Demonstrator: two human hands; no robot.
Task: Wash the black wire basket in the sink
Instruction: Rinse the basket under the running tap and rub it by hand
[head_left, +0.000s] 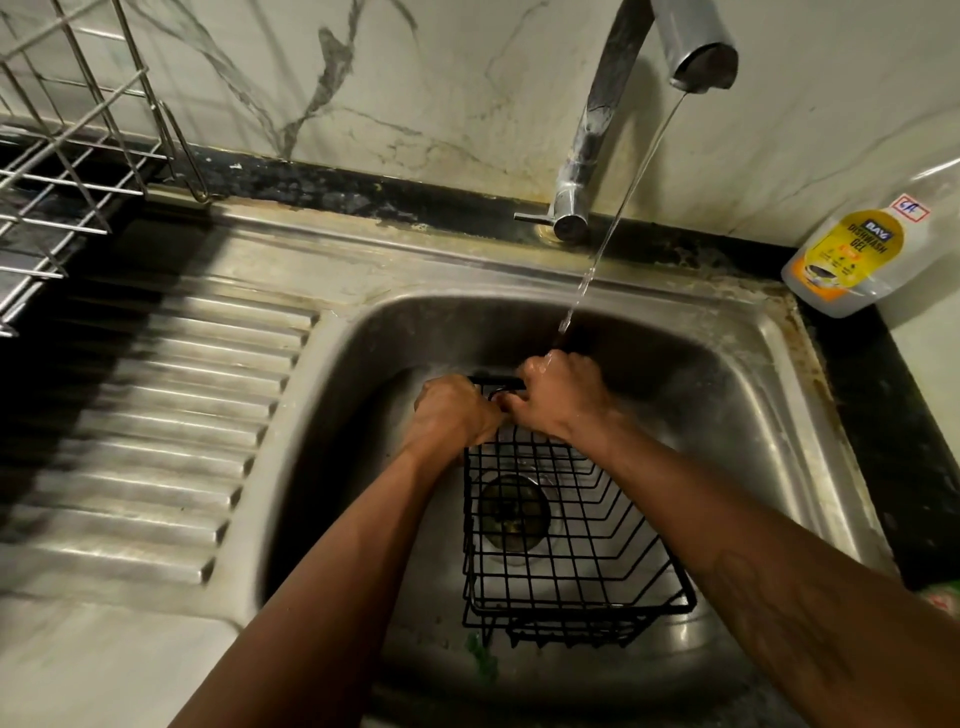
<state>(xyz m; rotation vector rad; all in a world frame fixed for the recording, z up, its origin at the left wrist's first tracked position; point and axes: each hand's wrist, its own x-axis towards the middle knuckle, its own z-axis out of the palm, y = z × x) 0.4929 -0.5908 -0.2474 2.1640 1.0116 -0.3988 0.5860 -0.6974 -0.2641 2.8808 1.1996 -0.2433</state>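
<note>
Head camera view, looking down into a stainless steel sink (363, 395) that fills the middle of the frame. A black wire basket (571, 545) sits inside the basin, spreading from the centre toward 5 o'clock, its open top facing up. Whether it lies flat on the sink floor or is lifted at its far edge cannot be told. Through the mesh, the round drain (514, 514) shows underneath.

Two bare forearms reach in from 6 and 4 o'clock. The left hand (452, 410) grips the basket's far edge at its left corner, fingers (434, 392) curled tight around the wire. The right hand (561, 395) is just beside it, the two hands touching, and its fingers are curled over a black bar that runs along the same far edge.

A thin stream of water (613, 223) falls from the chrome tap (597, 130) at 12 to 1 o'clock and lands on the right hand's knuckles.

At 9 o'clock lies the sink's ribbed drainboard (156, 415). At 10 o'clock stands a steel wire dish rack (67, 156). At 2 o'clock a clear bottle (852, 260) with a yellow label reading "Dishwash Gel" stands on the dark counter (883, 395), against a white marbled wall (467, 78). A small green scrap (483, 657) lies on the sink floor at 6 o'clock, just beside the basket's near corner.
</note>
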